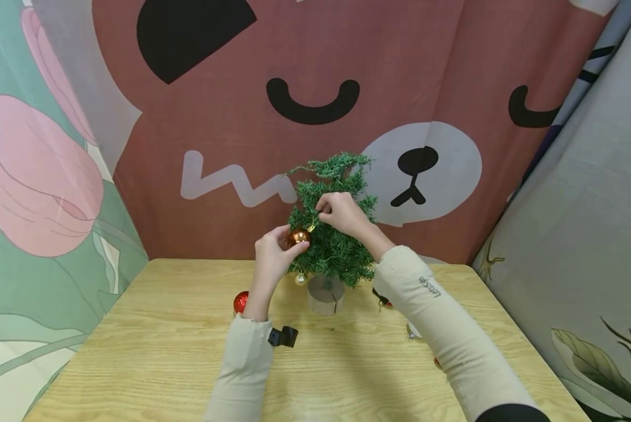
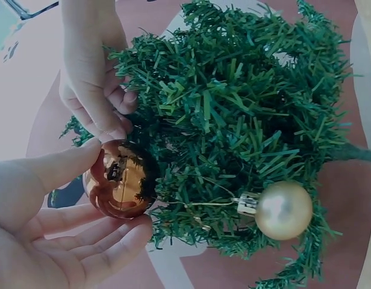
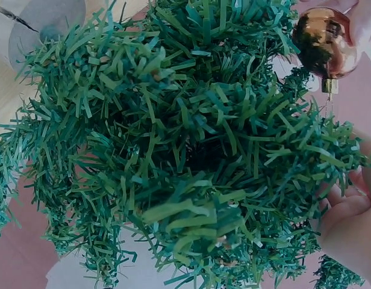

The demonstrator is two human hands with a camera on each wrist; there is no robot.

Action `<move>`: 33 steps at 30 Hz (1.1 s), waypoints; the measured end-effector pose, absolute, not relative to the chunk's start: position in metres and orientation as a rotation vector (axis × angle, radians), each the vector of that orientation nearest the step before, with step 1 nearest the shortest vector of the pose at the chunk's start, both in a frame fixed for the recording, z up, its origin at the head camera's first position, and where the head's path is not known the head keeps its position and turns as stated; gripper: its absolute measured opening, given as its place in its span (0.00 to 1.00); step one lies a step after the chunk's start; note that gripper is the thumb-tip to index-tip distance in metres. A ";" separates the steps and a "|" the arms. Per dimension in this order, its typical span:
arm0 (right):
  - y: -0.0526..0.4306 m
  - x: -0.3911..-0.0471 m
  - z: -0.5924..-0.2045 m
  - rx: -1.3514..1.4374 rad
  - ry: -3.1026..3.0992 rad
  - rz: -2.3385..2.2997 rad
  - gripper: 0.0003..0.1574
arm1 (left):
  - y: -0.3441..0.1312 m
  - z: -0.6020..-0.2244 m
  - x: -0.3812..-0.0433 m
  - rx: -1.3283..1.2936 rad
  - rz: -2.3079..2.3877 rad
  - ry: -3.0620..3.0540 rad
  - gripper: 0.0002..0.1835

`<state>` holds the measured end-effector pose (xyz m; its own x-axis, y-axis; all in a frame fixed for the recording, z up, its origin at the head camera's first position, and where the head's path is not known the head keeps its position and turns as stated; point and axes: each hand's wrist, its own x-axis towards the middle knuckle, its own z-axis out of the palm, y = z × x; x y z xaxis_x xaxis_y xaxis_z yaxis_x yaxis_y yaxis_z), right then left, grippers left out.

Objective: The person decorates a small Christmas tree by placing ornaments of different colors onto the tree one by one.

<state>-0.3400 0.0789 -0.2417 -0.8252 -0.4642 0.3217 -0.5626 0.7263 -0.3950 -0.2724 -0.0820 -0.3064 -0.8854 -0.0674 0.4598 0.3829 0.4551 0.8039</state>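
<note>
A shiny copper-coloured Christmas ball (image 1: 299, 236) is at the left side of a small artificial Christmas tree (image 1: 341, 252). My left hand (image 1: 272, 252) holds the ball between thumb and fingers, seen closer in the left wrist view, where the hand (image 2: 53, 241) cups its side. Above the ball, my right hand (image 1: 344, 214) pinches its thin hanging string by a branch. In the right wrist view the string rises from the ball's gold cap (image 3: 330, 85) toward the right fingers, partly hidden by needles. A matte gold ball (image 2: 284, 211) hangs lower on the tree.
The tree stands on a round wooden base (image 1: 326, 299) on the wooden table (image 1: 188, 351). A red glitter ball (image 1: 240, 302) lies behind my left wrist. Near my right sleeve are a black-and-red item (image 1: 381, 298) and a whitish ornament (image 1: 413, 331). A printed curtain (image 1: 215, 117) hangs behind.
</note>
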 end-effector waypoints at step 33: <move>0.082 -0.342 -0.242 0.851 -2.698 0.753 0.11 | -0.081 -0.314 -0.280 -0.303 -1.375 -2.386 0.25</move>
<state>-0.3420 0.0817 -0.2419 -0.8103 -0.4748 0.3435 -0.5840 0.7024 -0.4069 -0.2802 -0.0807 -0.3138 -0.9087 0.0018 0.4175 0.3621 0.5010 0.7861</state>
